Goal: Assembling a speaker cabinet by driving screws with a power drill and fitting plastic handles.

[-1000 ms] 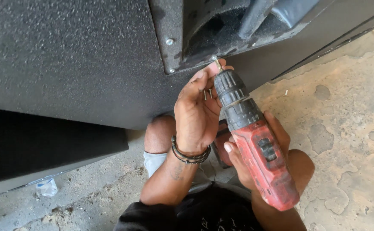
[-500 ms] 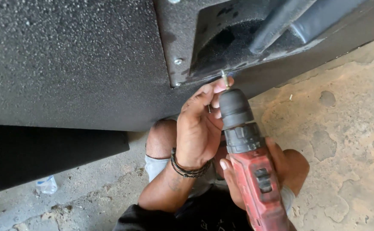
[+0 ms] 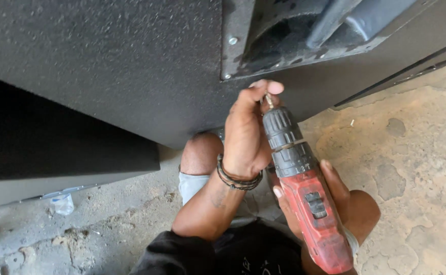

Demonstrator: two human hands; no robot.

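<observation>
My right hand (image 3: pixel 330 193) grips a red cordless drill (image 3: pixel 309 203) with a black chuck, its bit (image 3: pixel 269 99) pointing up at a large black textured box (image 3: pixel 111 66). My left hand (image 3: pixel 246 132), with dark bands on the wrist, pinches the bit's tip between fingers and thumb. The tip sits just below a recessed metal handle plate (image 3: pixel 304 38) with small screws (image 3: pixel 232 40) in its rim. Whether a screw is held at the bit is hidden by my fingers.
I crouch on a stained concrete floor (image 3: pixel 411 168), knees (image 3: pixel 200 153) under the box. A small crumpled clear plastic piece (image 3: pixel 62 203) lies at the left by the box's lower edge. A dark strip runs along the floor at the upper right.
The drill and both hands have dropped slightly away from the handle plate's lower corner, and my left fingers have closed more tightly around the bit tip.
</observation>
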